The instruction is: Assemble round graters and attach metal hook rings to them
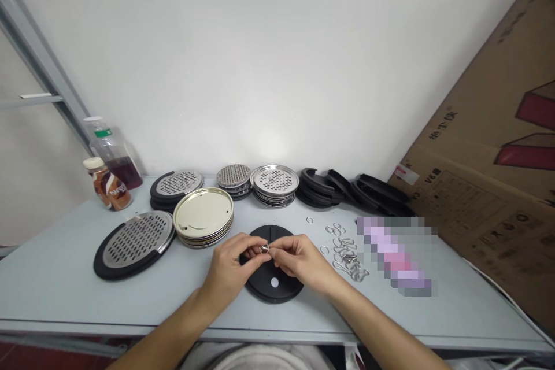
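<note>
A white wall is seen at the back, with a grey table set against it. A large cardboard box is noted tilted at the right side. Black rims are heaped near the wall, right of centre. A black-edged grater disc is laid at the left, and a similar grater pile is found behind it. A black disc with a white spot is placed flat at the front centre, beneath the hands. Gold plates are stacked left of it; silver discs and a smaller grated stack are lined up behind. A pixelated purple item cannot be identified. The left hand and the right hand are brought together, their fingertips pinched closely on a small metal ring held above the black disc. A dark-liquid bottle and a brown bottle are stood at the left rear. Loose wire loops are scattered beside the right hand.
</note>
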Tool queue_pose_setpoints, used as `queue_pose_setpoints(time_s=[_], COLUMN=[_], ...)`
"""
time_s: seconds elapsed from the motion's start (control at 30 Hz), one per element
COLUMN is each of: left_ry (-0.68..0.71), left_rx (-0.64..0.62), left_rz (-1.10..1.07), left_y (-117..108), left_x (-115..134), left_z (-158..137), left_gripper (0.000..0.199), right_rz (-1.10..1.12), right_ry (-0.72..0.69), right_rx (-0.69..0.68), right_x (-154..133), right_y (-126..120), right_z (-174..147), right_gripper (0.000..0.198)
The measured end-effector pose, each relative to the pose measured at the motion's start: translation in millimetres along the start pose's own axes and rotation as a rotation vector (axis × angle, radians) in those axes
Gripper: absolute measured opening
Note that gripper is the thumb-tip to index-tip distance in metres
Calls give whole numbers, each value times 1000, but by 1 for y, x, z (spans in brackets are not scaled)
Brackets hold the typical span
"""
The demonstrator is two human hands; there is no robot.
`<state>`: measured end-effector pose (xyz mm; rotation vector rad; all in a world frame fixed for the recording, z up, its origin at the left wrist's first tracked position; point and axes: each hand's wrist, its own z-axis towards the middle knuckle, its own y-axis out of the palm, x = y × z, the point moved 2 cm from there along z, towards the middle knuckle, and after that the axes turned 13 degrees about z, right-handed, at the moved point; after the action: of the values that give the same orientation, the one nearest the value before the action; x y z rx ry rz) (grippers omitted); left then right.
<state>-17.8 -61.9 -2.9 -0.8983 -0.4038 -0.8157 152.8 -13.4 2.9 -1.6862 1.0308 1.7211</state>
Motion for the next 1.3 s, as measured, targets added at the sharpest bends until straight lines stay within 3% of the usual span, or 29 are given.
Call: queue_pose_setpoints(time_s=[0.4,0.77,0.9,1.1,1.3], left_ry=[32,58,56,53,-44], left_rx=[1,-8,-7,27,-43], left_rz=[-22,-32,-32,-22,54], left_y=[0,2,1,-4,-7], left_x=[1,0,1,-1,-8], left_z=[0,-1,0,3,4], left_gripper=[23,23,22,21,30], right_rz=[27,-21,-47,-41,-13], right_ry=[-25,-13,-67,-56,-75], right_rx=[-48,-18,-25,8,9], right_x=[-1,-2,-2,1,4], right_y=[-3,-3,-2,-6,-7], right_z=[-2,-5,-5,-5,-1], right_gripper=[25,34,38,33,31])
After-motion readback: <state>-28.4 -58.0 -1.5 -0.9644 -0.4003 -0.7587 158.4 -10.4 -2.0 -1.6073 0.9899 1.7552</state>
